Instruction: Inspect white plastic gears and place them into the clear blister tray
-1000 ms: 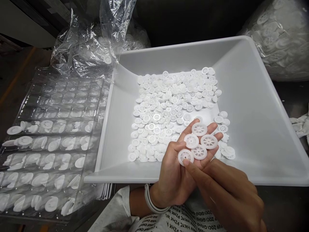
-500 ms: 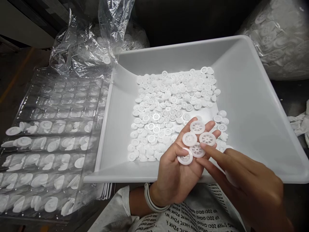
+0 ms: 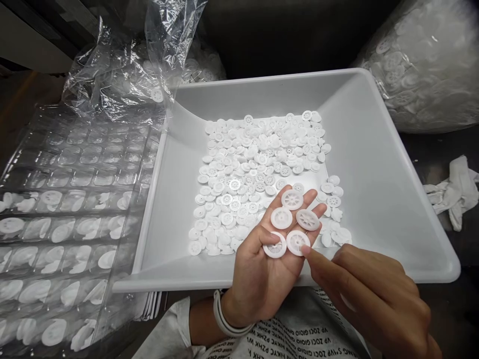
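My left hand [image 3: 266, 264] lies palm up over the near edge of a white plastic bin [image 3: 377, 164]. Several white spoked plastic wheels [image 3: 286, 222] rest on its fingers and palm, and its thumb presses on the nearest one. My right hand [image 3: 368, 294] reaches in from the lower right. Its index fingertip touches the wheel at the base of the left fingers, and its other fingers are curled. A heap of the same small white wheels [image 3: 254, 169] covers the bin floor.
A clear blister tray [image 3: 71, 224] with rows of pockets lies to the left, its nearer rows holding white wheels. Crumpled clear plastic [image 3: 123, 70] sits behind it. A bag of white wheels [image 3: 422, 65] stands at the back right, and a white glove [image 3: 454, 192] lies at the right.
My right index finger has shifted from wheel to wheel on the left palm. One wheel has turned over. The view has moved a little to the right.
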`<state>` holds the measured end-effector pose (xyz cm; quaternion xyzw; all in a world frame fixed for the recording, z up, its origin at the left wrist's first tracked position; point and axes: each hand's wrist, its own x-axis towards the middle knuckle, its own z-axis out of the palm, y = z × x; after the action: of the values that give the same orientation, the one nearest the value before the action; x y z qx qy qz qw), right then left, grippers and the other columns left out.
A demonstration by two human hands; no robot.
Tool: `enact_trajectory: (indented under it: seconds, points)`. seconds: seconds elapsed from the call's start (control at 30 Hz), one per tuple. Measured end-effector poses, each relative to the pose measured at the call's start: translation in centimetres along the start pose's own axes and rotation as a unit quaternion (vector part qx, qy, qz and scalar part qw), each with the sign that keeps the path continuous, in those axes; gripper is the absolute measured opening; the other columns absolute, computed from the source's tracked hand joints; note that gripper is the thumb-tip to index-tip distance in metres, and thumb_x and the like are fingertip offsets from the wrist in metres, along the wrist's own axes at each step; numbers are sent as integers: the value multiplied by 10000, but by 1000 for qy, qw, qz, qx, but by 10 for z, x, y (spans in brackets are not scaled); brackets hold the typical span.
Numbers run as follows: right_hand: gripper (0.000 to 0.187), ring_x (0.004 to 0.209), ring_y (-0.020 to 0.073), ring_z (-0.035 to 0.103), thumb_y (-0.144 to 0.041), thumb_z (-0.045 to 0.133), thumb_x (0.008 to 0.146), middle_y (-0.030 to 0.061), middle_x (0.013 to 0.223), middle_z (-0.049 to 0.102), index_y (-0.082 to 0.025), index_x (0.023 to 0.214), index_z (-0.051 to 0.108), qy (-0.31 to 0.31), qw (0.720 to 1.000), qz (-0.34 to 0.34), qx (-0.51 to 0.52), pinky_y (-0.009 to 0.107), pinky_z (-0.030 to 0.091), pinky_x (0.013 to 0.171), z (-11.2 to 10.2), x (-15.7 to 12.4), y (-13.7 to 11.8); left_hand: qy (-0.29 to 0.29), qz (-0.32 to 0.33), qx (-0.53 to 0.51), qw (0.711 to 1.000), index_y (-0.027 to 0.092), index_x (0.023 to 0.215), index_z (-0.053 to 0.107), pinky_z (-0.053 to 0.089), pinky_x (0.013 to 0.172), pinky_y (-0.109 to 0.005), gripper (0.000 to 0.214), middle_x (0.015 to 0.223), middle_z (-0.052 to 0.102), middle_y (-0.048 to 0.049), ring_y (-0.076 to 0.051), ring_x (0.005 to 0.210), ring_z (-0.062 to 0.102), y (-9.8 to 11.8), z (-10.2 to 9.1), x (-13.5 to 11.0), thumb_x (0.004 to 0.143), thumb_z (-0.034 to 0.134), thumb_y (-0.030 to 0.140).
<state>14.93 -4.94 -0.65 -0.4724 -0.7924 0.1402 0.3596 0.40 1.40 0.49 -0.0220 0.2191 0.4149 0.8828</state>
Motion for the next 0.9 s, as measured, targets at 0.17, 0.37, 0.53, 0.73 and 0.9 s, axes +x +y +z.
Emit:
enact_trajectory:
  seconds: [0.17,0.37,0.53,0.73,0.9]
  points:
    - [334,619,129,416,-118,430,925,40,693,432,31,1182,584,-2,1000,-5,12,307,253,541,-1,-1,-4,6,11,4,1000,151,1455,270,325,1134,-381,696,1421,493,-136,-263,1299,475,1,0,0,771,334,34]
    - [348,618,132,408,-109,370,947,43,659,446,30,1186,582,2,1000,-25,11,302,236,540,-1,-3,-5,0,9,-1,1000,185,1447,296,324,1132,-374,674,1429,487,-119,-253,1306,468,0,-1,-2,788,321,43]
    - [342,620,131,411,-101,429,924,37,667,428,43,1196,578,1,1000,-15,24,304,238,549,1,-5,-4,-8,10,-5,1000,181,1445,304,309,1142,-388,674,1435,479,-124,-259,1314,458,-1,-2,-3,784,328,48]
    - [337,626,123,424,-66,495,888,30,687,441,26,1201,577,5,1000,-14,21,295,252,537,3,-7,-1,-8,10,-3,1000,171,1451,293,322,1135,-384,683,1427,487,-129,-261,1309,463,-1,-2,-2,779,336,53]
    - [331,591,105,431,-51,573,849,3,654,456,-66,1178,607,25,999,22,-5,277,317,531,7,-7,-3,0,12,-1,1000,168,1462,273,340,1124,-389,670,1426,488,-129,-264,1309,463,-1,-2,-1,803,343,74]
